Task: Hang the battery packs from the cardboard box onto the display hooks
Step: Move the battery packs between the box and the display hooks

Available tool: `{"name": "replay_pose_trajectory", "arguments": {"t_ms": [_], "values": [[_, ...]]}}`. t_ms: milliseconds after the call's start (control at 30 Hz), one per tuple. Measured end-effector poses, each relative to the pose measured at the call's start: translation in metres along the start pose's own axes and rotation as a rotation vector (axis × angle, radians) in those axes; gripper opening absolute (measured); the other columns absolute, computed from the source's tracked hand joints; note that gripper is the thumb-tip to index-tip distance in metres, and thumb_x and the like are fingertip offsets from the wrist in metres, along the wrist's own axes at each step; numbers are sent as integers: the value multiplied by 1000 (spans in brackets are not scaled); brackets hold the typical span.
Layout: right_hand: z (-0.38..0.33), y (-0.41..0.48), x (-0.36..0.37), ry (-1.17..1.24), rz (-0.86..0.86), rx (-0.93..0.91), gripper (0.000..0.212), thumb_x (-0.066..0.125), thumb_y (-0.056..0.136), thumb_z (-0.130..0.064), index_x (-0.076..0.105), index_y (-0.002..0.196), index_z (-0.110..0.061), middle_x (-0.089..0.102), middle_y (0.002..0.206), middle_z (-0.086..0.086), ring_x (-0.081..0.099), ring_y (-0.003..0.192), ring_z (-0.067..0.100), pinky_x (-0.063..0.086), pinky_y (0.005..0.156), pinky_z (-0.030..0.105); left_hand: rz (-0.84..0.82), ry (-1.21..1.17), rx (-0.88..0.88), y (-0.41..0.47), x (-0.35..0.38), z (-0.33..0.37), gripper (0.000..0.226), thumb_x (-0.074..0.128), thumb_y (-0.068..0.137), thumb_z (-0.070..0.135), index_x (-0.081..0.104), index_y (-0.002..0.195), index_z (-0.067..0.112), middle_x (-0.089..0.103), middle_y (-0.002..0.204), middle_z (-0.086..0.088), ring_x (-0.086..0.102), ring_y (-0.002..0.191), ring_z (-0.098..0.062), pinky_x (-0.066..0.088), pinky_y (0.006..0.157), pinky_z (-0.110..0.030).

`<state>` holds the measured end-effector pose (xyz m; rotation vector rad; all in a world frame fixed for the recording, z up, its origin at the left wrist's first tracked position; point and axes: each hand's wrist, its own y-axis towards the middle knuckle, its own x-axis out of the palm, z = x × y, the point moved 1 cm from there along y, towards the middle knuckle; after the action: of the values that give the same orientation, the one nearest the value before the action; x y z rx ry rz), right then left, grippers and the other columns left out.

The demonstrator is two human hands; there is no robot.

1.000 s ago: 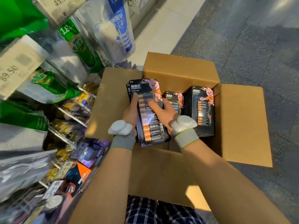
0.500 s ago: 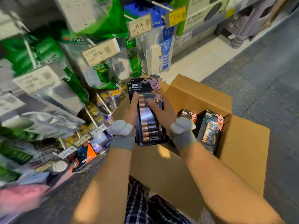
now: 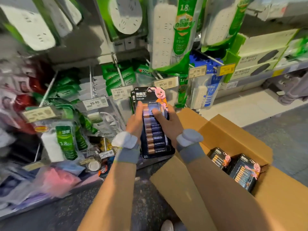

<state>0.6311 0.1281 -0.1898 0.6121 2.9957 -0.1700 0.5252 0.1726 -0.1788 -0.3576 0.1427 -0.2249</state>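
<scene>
The hooks (image 3: 119,70) hang full ahead; the box (image 3: 221,129) lies open at my right, more packs (image 3: 240,172) inside. Between them I hold a stack (image 3: 154,139) upright: left hand (image 3: 135,120) and right hand (image 3: 168,120) each grip a side edge, thumbs on front. Heavy, stiff, slick, I judge; edges hold best, leaving the tops free for a hook.

I cannot count the battery packs (image 3: 152,129) in the held stack: only edges show behind the front one. The fingers of the left hand (image 3: 134,121) and the right hand (image 3: 169,121) are hidden behind it. The goods (image 3: 18,104) at the left of the frame are blurred, and the price tag (image 3: 39,113) there is unreadable. The cardboard box (image 3: 236,130) runs off the right edge, and the right forearm (image 3: 225,197) partly blocks its contents.
</scene>
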Motion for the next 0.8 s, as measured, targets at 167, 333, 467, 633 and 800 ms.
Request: {"name": "replay_pose_trajectory", "arguments": {"t_ms": [167,333,467,633,800], "values": [[-53,-7,52,-19,-27,-197,26,62,93,-18,54,116,-9,61,101,10,53,77,-1,38,71,3,128,97,146,-15,-61,41,63,24,95,64,65,111,19,63,119,-13,57,107,-27,39,90,-32],[-95,-7,82,47,-95,-243,33,61,93,-23,50,124,-17,61,111,-9,58,94,-9,43,84,7,180,5,264,-32,-95,77,53,31,95,61,66,108,24,66,98,2,60,89,-17,38,82,-27],[-136,-12,103,76,-110,-337,57,73,82,-38,49,130,-21,65,118,-6,63,108,8,48,99,35,191,-113,339,-41,-123,105,56,39,88,71,70,104,28,71,103,1,67,92,-18,50,90,-36],[-179,-20,121,160,-191,-414,52,73,83,-31,47,127,-29,65,118,-9,63,107,6,49,99,36,180,-223,433,-56,-151,139,57,47,84,69,71,108,23,74,101,-3,71,93,-21,53,93,-46],[-219,-25,132,216,-207,-519,51,74,81,-32,50,126,-28,67,115,-9,65,105,7,51,97,38,157,-237,514,-69,-171,173,53,45,89,64,71,106,21,75,96,-5,72,90,-23,54,92,-45]]}}
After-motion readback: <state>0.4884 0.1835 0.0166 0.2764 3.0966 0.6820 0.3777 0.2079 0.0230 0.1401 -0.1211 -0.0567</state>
